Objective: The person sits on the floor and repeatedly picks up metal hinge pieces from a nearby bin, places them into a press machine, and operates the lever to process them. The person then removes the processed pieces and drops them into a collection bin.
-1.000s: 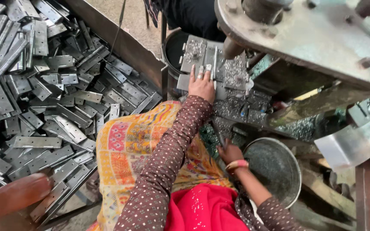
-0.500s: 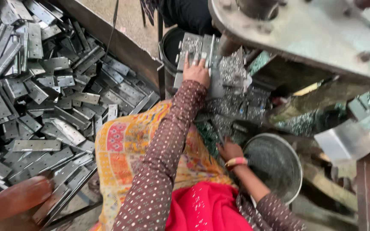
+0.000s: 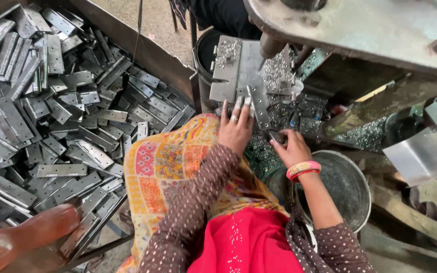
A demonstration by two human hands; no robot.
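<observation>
Soft, even daylight, faint shadows, mild glare on metal, a blurred object bottom-left.

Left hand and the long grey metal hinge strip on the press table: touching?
Touching. Head view: the left hand lies with its fingertips on the lower end of the long grey metal hinge strip; no gap shows.

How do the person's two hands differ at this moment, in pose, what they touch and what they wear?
1. The left hand lies with fingers stretched forward onto a long metal hinge strip; the right hand is curled, fingers pinching a small dark piece too small to identify.
2. The left hand wears a finger ring; the right hand has pink and orange bangles at the wrist.

Both are bare and work beside the flat metal plate.
</observation>
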